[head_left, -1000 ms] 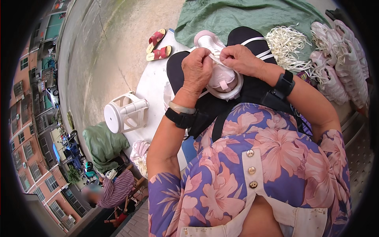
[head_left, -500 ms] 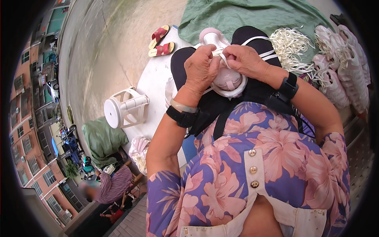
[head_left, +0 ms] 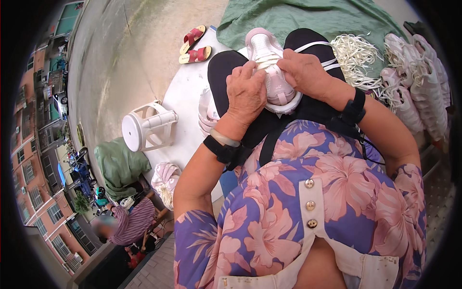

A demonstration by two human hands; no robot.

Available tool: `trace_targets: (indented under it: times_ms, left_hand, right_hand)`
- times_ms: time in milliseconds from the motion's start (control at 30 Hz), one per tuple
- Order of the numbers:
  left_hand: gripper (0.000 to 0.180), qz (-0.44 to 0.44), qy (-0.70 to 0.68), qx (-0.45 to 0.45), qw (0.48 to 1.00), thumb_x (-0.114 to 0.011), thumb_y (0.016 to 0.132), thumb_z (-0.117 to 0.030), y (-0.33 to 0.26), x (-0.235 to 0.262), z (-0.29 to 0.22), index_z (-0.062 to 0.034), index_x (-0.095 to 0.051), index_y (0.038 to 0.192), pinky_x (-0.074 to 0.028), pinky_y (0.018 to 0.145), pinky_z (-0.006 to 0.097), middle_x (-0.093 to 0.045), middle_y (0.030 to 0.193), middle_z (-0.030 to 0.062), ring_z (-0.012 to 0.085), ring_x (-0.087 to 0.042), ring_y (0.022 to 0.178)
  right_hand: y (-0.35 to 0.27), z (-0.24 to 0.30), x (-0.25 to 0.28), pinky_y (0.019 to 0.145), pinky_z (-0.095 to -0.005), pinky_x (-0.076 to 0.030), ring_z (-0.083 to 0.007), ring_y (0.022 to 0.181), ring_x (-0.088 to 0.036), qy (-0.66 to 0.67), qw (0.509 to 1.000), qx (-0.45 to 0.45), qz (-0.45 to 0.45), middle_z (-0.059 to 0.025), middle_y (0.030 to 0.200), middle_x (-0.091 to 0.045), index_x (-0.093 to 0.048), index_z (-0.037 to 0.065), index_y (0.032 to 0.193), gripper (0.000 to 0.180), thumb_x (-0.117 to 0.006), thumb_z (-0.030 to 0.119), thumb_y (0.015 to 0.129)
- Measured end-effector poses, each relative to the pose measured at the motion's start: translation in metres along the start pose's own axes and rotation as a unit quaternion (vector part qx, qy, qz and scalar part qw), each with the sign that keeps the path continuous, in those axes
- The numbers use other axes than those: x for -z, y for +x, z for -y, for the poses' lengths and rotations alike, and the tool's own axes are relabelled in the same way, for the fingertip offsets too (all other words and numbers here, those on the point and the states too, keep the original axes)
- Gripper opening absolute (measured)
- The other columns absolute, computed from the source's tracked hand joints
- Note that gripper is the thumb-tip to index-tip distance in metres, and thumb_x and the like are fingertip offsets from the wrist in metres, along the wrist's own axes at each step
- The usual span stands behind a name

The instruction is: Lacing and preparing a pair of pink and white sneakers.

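A pale pink and white sneaker (head_left: 263, 44) rests on my lap between my dark-clad thighs, toe pointing away and heel toward me. White laces (head_left: 268, 62) cross its tongue. My left hand (head_left: 246, 89) grips its left side with bent fingers at the lacing. On the opposite side my right hand (head_left: 307, 71) is closed at the eyelet edge, its fingertips partly hidden. Whether either hand also pinches a lace cannot be made out. A loose white lace (head_left: 315, 45) loops over my right thigh toward the pile beside it.
White laces lie heaped (head_left: 356, 55) on a green cloth (head_left: 308, 17) at right, near several pale sneakers (head_left: 423, 82). To the left are more shoes (head_left: 207, 113), a white stool (head_left: 149, 127), red sandals (head_left: 195, 48), a bundle (head_left: 166, 178) and a seated person (head_left: 132, 221).
Both hands have lowered from the raised lace above the tongue to the shoe's two sides. They have moved apart, and the toe and crossed laces show more fully.
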State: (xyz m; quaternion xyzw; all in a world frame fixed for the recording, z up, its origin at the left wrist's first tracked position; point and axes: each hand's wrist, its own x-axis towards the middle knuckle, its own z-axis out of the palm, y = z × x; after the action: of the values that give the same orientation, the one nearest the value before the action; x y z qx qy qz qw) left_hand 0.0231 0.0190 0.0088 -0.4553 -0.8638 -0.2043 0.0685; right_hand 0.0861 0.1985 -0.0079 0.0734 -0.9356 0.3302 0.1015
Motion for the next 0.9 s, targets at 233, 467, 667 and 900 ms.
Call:
trace_targets:
  times_ms: [233, 467, 667, 900]
  left_hand:
    - [0.019, -0.021, -0.035, 0.003, 0.999, -0.058, 0.07, -0.004, -0.002, -0.013, 0.004, -0.0094, -0.061, 0.088, -0.04, 0.073, 0.037, -0.055, 0.1, 0.0081, 0.0284, -0.053, 0.091]
    - [0.021, -0.026, -0.061, 0.015, 0.998, -0.056, 0.071, -0.003, -0.002, -0.018, 0.007, -0.0087, -0.062, 0.09, -0.04, 0.076, 0.038, -0.055, 0.101, 0.0093, 0.0294, -0.052, 0.093]
    - [0.017, -0.028, -0.095, 0.028, 0.995, -0.055, 0.073, -0.003, -0.002, -0.021, 0.007, -0.0075, -0.062, 0.088, -0.04, 0.076, 0.037, -0.054, 0.101, 0.0095, 0.0291, -0.053, 0.092]
    - [0.012, -0.003, -0.173, 0.064, 0.983, -0.059, 0.074, -0.007, -0.003, -0.019, 0.009, -0.007, -0.061, 0.086, -0.038, 0.079, 0.037, -0.054, 0.101, 0.0097, 0.0281, -0.052, 0.092]
  right_hand:
    - [0.005, -0.003, -0.02, 0.063, -0.04, -0.047, -0.0327, 0.071, -0.058, 0.0, 0.999, -0.04, -0.02, -0.0133, 0.08, -0.054, -0.057, 0.005, 0.079, 0.008, -0.055, 0.009, 0.072]
    - [0.007, 0.003, -0.003, 0.062, -0.0398, -0.047, -0.0324, 0.072, -0.059, -0.062, 0.998, -0.002, 0.019, -0.0153, 0.08, -0.057, -0.058, 0.005, 0.077, 0.008, -0.054, 0.009, 0.072]
    - [0.012, 0.004, -0.006, 0.064, -0.0396, -0.047, -0.032, 0.073, -0.059, -0.098, 0.994, -0.03, 0.039, -0.0149, 0.078, -0.058, -0.059, 0.004, 0.074, 0.007, -0.056, 0.008, 0.069]
    - [0.016, -0.004, -0.015, 0.071, -0.0408, -0.046, -0.0324, 0.078, -0.06, 0.072, 0.978, -0.185, 0.061, -0.0138, 0.082, -0.062, -0.064, 0.007, 0.074, 0.011, -0.055, 0.01, 0.069]
